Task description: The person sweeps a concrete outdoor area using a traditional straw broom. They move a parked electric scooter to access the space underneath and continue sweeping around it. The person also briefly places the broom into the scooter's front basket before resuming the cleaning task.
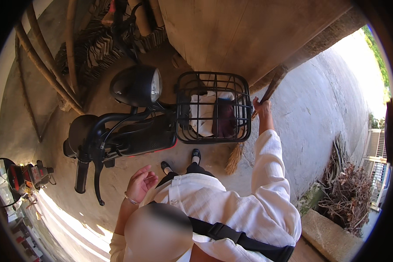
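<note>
A straw broom (235,160) stands tilted beside the basket, its bristles low near the floor and its stick handle rising toward the wooden panel. My right hand (263,106) is wrapped round that handle, just right of the black wire basket (213,142). Part of the broom between handle and bristles is hidden behind the basket. My left hand (140,183) hangs in front of me with nothing in it, fingers loosely bent and apart. Nearest to it is the black electric scooter (137,136), whose brake lever (99,183) points toward me.
White and dark cloth-like items (225,118) lie in the basket. A round headlight (135,86) juts beyond the handlebar. Wooden poles (48,70) lean at the far left, near stacked tiles (98,50). A wooden panel (244,35) stands ahead. Dry twigs (347,198) are heaped at right.
</note>
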`<state>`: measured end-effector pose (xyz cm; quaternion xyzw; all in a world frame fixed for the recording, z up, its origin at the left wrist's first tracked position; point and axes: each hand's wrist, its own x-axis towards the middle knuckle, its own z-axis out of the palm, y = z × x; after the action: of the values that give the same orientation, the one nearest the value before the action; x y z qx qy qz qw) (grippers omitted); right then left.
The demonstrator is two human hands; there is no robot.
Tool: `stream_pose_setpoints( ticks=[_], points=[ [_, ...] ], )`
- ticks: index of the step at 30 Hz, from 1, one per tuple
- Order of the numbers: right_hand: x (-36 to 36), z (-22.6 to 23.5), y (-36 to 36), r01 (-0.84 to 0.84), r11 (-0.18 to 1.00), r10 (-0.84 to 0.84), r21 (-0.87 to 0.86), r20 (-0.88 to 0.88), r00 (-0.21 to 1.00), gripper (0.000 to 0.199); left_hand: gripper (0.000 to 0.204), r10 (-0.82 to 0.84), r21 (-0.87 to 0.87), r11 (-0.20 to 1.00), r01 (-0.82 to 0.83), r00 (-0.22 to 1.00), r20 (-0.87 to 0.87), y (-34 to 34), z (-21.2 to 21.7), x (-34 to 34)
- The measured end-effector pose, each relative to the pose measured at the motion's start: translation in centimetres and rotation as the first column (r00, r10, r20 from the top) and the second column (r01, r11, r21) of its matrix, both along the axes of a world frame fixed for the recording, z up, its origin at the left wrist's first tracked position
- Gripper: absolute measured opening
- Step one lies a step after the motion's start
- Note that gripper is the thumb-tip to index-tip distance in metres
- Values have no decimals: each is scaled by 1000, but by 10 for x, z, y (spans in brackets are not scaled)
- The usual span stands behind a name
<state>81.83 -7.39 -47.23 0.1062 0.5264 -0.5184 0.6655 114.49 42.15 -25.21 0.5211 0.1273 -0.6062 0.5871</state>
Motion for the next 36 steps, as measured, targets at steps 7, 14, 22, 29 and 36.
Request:
stream_pose_setpoints(
  ticks=[7,14,22,29,36],
  points=[
    [-20,-3,-6,-181,983,182,-18,62,981,47,26,20,34,999,-19,999,-35,10,-12,-5],
    [-4,4,1,-238,964,222,-116,-138,965,51,27,8,12,1000,-7,999,-47,10,-15,0],
    [-36,-1,13,-261,964,236,-50,-290,927,55,25,26,-43,999,-28,998,-54,13,-23,9],
    [79,142,140,-363,736,-100,-571,-623,776,18,25,112,-10,994,-113,992,-61,36,-36,19],
    [202,256,285,-623,329,491,-710,-435,755,8,21,218,24,975,-220,975,42,64,-51,72]
  ],
)
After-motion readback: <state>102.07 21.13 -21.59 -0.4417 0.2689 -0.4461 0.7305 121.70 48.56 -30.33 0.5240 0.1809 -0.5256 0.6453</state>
